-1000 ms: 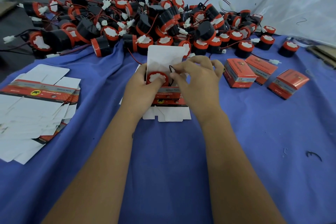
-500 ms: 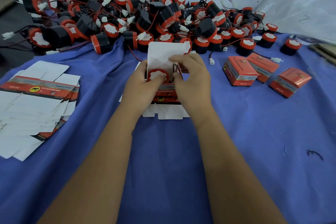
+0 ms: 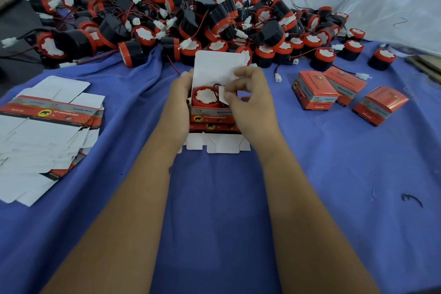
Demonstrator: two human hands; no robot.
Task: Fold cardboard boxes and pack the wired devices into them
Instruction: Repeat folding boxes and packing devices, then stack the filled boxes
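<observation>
Head cam looks down two bare forearms reaching toward 12 o'clock over a blue cloth (image 3: pixel 334 174). Dead centre is an open box (image 3: pixel 210 112) with its white lid flap standing up, sitting on a flat box blank (image 3: pixel 214 145). A red-topped horn (image 3: pixel 206 96) sits inside it, wire poking up at its right. The left hand (image 3: pixel 177 102) wraps the box's left wall, fingers curled round the edge. The right hand (image 3: pixel 253 98) hovers over the right side, thumb and fingertips pinching a small white side flap (image 3: pixel 222 94), other fingers bent loosely. At 12 o'clock there's a big pile of horns (image 3: pixel 191 19), wires everywhere. At 9 o'clock, a stack of flat blanks (image 3: pixel 43 131). At 2 o'clock, three closed boxes (image 3: pixel 315 93) sit close together.
</observation>
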